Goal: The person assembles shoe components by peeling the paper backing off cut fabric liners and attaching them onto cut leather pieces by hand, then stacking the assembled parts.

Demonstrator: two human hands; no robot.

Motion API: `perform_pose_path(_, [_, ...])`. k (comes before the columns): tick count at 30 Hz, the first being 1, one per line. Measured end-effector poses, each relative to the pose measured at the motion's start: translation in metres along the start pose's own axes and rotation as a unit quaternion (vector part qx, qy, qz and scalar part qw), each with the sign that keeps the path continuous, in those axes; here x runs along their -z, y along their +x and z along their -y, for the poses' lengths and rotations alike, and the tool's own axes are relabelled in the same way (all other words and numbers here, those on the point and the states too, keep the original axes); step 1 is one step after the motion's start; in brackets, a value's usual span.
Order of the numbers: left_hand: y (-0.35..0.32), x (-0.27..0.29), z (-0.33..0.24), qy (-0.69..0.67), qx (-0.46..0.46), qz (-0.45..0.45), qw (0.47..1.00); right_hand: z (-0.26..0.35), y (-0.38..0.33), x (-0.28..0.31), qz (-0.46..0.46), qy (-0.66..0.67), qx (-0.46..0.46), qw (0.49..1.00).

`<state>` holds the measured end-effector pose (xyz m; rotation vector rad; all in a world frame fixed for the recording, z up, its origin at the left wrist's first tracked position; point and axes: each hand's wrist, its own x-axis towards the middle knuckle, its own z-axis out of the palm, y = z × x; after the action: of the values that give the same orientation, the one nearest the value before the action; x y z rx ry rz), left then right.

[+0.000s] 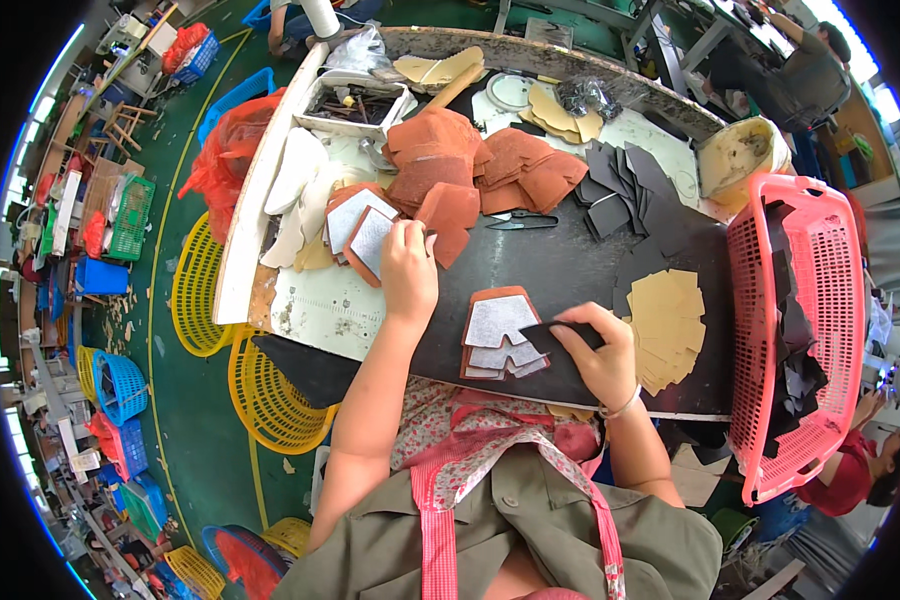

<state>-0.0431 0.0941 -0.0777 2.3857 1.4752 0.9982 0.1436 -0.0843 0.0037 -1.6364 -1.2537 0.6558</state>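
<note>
Rust-brown leather pieces (470, 160) lie heaped at the far middle of the counter (570, 270), whose top is dark. In the head view, the only one, the left hand (408, 272) reaches out to a small stack of brown-edged pieces with grey-white backs (360, 232); its fingers are bent together, pinching the near edge of the top piece. The right hand (600, 355) sits close to the body, thumb and fingers pressed on a black strip (560, 338) that it holds over a second stack (498, 335) of the same grey-backed pieces. That second stack lies on the dark top just in front of the person, between the two hands.

Right of the right hand is a pile of tan card pieces (668, 325), touching nothing but the counter. Beyond it, black cut pieces (620, 185) fan out, and black scissors (522, 222) lie between them and the brown heap. A pink basket (820, 300) stands at the counter's right end with dark scraps inside. White foam shapes (295, 185) rest along the left edge, and a white tray (350, 100) of tools sits at the far left corner. Yellow baskets (265, 390) stand on the green floor to the left. Another person in red (855, 475) is low on the right.
</note>
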Motion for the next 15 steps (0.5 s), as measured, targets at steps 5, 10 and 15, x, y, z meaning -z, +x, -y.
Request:
perform_pose_path(5, [0.005,0.005,-0.015,0.015,-0.015,-0.017,1.0,0.021,0.028,-0.024,0.005,0.02,0.069,0.997])
perform_pose_path(10, [-0.003,0.004,-0.021,-0.172,0.024,0.077,0.982,0.023,0.035,-0.03,0.035,0.004,0.059,0.998])
perform_pose_path(15, [-0.007,0.024,-0.021,-0.208,-0.04,0.212,0.954,0.014,0.061,-0.022,0.138,-0.066,0.176,0.972])
